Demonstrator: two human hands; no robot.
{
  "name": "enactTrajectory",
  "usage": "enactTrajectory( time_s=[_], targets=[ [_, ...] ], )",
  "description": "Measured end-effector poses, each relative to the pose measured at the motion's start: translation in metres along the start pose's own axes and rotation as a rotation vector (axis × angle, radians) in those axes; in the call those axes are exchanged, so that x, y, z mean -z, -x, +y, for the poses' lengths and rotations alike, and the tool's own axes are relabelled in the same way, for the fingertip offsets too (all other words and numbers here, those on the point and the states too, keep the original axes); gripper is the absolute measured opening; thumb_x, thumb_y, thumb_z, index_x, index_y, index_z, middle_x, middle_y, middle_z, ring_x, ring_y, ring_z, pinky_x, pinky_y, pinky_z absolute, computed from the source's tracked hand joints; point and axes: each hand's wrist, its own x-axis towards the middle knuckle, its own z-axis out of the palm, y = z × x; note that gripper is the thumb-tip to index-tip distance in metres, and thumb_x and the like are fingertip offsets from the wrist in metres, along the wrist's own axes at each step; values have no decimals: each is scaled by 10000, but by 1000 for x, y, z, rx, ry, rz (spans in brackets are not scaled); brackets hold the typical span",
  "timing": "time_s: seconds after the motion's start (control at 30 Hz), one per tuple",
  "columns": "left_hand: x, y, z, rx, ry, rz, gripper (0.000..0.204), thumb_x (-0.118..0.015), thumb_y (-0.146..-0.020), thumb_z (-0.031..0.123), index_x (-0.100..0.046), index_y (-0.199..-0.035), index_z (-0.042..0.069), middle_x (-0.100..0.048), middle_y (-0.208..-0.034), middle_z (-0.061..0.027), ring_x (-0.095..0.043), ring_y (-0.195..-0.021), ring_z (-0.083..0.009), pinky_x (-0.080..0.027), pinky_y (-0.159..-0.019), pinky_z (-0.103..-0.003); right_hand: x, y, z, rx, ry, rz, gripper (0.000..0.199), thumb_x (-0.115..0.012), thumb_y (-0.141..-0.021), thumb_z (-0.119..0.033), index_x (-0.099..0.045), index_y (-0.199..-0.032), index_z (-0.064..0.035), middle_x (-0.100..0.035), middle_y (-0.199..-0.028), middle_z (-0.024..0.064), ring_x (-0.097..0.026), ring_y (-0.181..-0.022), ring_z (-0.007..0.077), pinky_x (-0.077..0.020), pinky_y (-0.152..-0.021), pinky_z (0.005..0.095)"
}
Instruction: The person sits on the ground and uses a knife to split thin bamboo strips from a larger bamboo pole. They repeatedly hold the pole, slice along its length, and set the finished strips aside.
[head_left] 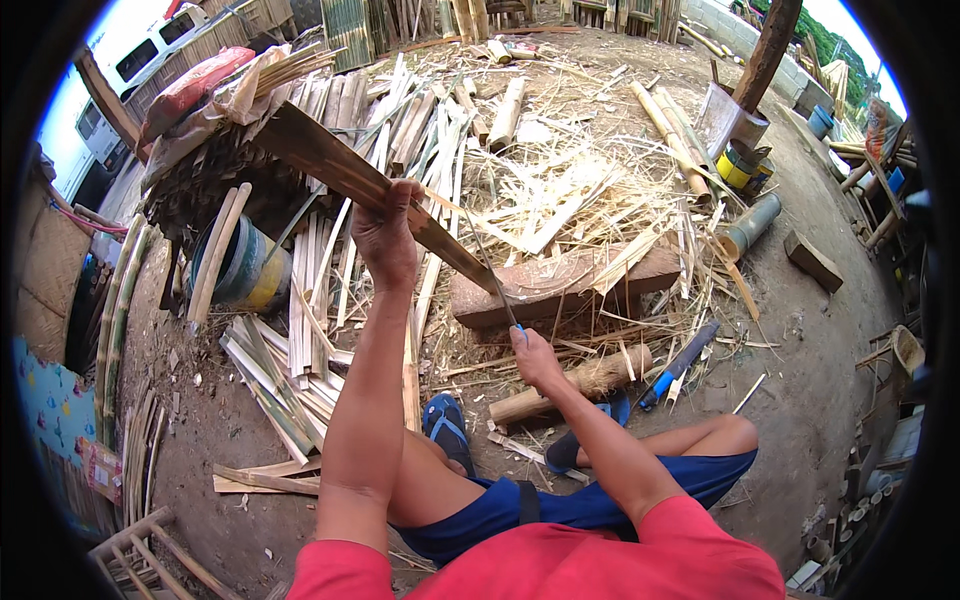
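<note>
My left hand (388, 240) grips a long split bamboo slat (325, 160), raised at a slant with its far end up to the left. The slat's lower end comes down close to a thick wooden block (560, 285). In my right hand (537, 358) is a knife, its blue handle mostly hidden by my fingers. The thin knife blade (482, 248) points up and away, crossing the slat near its lower end. It seems to touch the slat there, but I cannot tell for certain.
Pale shavings (570, 190) heap beyond the block; split bamboo strips (290, 390) lie at left. A bamboo log (570, 385) and a dark, blue-ended tool or sheath (680, 365) lie near my feet. A bucket (255, 270) stands left, a green bamboo piece (750, 225) lies right.
</note>
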Motion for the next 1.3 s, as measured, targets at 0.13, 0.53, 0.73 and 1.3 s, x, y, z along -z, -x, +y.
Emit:
enactTrajectory(
  time_s=[0.13,0.53,0.73,1.3],
  targets=[
    [0,3,-28,62,16,59,207,-765,-900,225,-635,-967,77,-701,-855,-39,-630,-784,-114,-469,-768,-281,-21,31,-31,401,-230,84,432,-445,-1041,-440,-544,-989,-23,-632,-836,274,-608,-860,508,-459,-713,527],
    [32,29,-92,297,108,-76,204,-754,-904,219,-667,-1003,64,-697,-909,-26,-630,-865,-134,-485,-847,-306,-25,-9,79,58,45,79,496,-452,-1004,-495,-607,-1026,-25,-665,-950,297,-610,-966,511,-471,-820,559],
    [48,69,-120,636,-592,-238,248,-689,-963,220,-675,-1100,13,-706,-1036,-55,-596,-990,-141,-453,-926,-307,-39,-6,106,-273,-266,-23,535,-463,-1005,-529,-578,-931,-12,-605,-766,183,-592,-714,349,-466,-667,460],
    [235,168,1,561,-990,402,440,-745,-818,187,-511,-1135,-8,-676,-844,-158,-684,-718,-266,-548,-694,-398,-55,29,-29,314,264,-356,460,-515,-1002,-470,-589,-1002,-16,-650,-897,273,-625,-866,464,-481,-764,481]
  ],
)
